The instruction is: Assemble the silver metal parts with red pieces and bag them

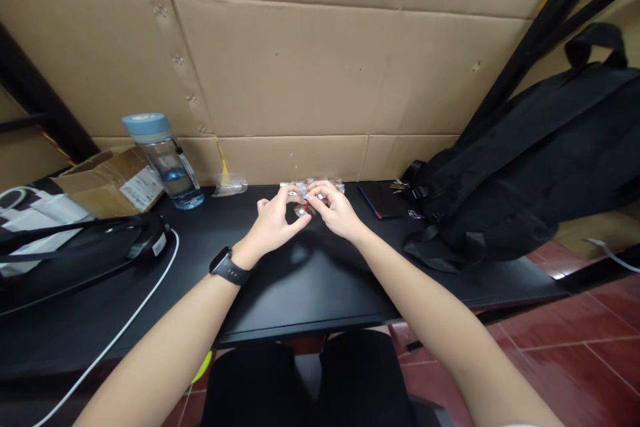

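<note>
Above the black table, my left hand (273, 223) curls around a small clear plastic packet (301, 211) with a red strip. Its thumb and fingers stand on either side of the packet. My right hand (337, 212) pinches the packet near the red part, its fingertips almost meeting those of the left. What lies inside the packet is too small to make out. Just behind both hands, more crinkled clear plastic wrappers (339, 185) lie along the cardboard wall, partly hidden by my fingers. A black watch (229, 267) is on my left wrist.
At left stand a blue-lidded water bottle (167, 163), a cardboard box (107, 180) and a black bag (95, 257), with a white cable (143, 307) nearby. A plastic bag (230, 185) lies by the wall. Rightward are a dark flat pouch (385, 199) and a black backpack (525, 153).
</note>
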Tool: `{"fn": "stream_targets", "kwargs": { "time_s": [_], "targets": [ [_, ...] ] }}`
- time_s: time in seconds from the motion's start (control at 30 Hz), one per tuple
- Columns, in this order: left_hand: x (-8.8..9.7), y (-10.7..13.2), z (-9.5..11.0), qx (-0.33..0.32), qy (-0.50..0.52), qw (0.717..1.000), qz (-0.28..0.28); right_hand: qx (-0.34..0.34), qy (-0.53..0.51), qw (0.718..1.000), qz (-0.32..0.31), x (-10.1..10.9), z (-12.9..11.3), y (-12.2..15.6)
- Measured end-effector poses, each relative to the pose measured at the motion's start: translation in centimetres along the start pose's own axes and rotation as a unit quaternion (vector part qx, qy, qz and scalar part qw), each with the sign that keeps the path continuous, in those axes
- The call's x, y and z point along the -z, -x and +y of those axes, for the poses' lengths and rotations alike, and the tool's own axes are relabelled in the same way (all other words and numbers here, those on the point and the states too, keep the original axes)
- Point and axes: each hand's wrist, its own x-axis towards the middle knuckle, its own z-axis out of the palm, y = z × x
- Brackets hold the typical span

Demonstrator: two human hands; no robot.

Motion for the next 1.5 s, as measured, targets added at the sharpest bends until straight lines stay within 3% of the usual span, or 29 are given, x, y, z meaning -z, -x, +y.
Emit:
{"fn": "stream_targets", "kwargs": {
  "time_s": [0.1, 0.23, 0.37, 0.47, 0.7, 0.8, 1.1, 1.27, 1.5],
  "targets": [
    [0.3, -0.1, -0.7, 0.006, -0.015, 0.999, -0.041, 0.036, 0.085, 0.996, -0.003, 0.7, 0.3, -0.1],
    [0.8, -0.3, -3.7, 0.01, -0.092, 0.994, -0.066, 0.075, 0.169, 0.982, -0.035, 1.4, 1.1, -0.2],
    [1.0, -0.2, -6.7, 0.048, -0.155, 0.98, -0.116, 0.066, 0.187, 0.976, -0.086, 1.7, 1.7, -0.4],
    [0.9, -0.1, -7.5, 0.062, -0.177, 0.976, -0.113, 0.047, 0.19, 0.976, -0.094, 2.3, 1.8, -0.5],
    [1.0, -0.2, -6.8, 0.075, -0.185, 0.974, -0.108, -0.08, 0.293, 0.933, -0.194, 5.6, 3.1, 0.0],
    [1.0, -0.1, -6.5, 0.071, -0.18, 0.977, -0.095, -0.105, 0.288, 0.934, -0.184, 6.0, 3.8, 0.1],
    [0.4, -0.1, -5.9, 0.054, -0.194, 0.974, -0.103, -0.107, 0.275, 0.942, -0.159, 5.0, 4.1, -0.1],
    [0.1, -0.1, -5.5, 0.056, -0.208, 0.973, -0.084, -0.093, 0.245, 0.958, -0.114, 4.5, 3.7, -0.1],
    [0.0, -0.5, -3.9, 0.044, -0.104, 0.993, -0.035, -0.042, 0.144, 0.987, -0.05, 3.2, 1.7, -0.1]
  ]
}}
